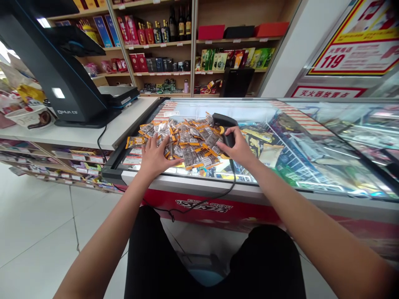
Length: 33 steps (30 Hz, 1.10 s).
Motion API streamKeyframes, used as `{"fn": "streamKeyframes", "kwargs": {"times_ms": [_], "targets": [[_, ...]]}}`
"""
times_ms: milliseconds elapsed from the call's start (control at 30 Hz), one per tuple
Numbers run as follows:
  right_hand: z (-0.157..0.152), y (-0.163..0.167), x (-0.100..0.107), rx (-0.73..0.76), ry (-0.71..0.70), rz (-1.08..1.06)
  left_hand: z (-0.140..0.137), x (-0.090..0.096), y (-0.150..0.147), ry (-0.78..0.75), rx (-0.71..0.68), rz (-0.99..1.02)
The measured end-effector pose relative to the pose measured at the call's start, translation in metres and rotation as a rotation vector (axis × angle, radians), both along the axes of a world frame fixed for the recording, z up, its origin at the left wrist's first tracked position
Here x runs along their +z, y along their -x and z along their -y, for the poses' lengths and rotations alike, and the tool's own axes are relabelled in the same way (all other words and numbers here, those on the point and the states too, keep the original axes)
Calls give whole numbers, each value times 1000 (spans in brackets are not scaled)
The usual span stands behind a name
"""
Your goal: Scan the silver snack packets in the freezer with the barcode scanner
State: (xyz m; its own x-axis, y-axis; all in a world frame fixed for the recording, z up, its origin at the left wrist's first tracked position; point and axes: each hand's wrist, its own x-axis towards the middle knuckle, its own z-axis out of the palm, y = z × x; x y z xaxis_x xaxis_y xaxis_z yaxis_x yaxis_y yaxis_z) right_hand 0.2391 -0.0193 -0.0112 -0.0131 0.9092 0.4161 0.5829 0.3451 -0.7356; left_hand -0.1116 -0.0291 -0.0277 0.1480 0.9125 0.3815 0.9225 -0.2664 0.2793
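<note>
A heap of small snack packets (188, 143), clear with orange ends and printed backs, lies on the glass lid of a chest freezer (137, 177). My left hand (156, 158) rests on the heap's left side, fingers spread over the packets. On the right, my right hand (239, 146) is wrapped round the handle of a black barcode scanner (225, 120), whose head sits above the heap's right edge. The thumb side of that hand comes close to a packet; whether it touches is unclear. From the scanner a black cable (233, 176) hangs down over the freezer's front.
Left of the freezer, a counter (102, 135) carries a black checkout terminal (62, 83) and a white Dove tub (33, 118). Frozen goods (264, 151) show through the glass. Stocked shelves (162, 43) stand behind. My knees are close to the freezer's red front.
</note>
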Motion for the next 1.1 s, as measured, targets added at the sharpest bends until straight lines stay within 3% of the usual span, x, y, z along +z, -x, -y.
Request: {"fn": "streamKeyframes", "kwargs": {"times_ms": [133,333,467,633,800,933,1100], "targets": [[-2,-8,-8,-85,-111,-142,3,-1,0,-12,12,14],[-11,-23,-6,-115,-112,-309,2,-4,3,-8,5,75],[-4,-49,3,-145,-129,-493,-2,-9,8,-78,-28,154],[7,-82,20,-58,94,-928,5,-14,24,-146,2,240],[13,-73,38,-24,374,-1357,21,-16,46,-94,22,183],[10,-74,50,22,368,-1345,19,-17,52,-61,13,191],[15,-107,55,-51,450,-1076,12,-19,51,-36,67,216]]}}
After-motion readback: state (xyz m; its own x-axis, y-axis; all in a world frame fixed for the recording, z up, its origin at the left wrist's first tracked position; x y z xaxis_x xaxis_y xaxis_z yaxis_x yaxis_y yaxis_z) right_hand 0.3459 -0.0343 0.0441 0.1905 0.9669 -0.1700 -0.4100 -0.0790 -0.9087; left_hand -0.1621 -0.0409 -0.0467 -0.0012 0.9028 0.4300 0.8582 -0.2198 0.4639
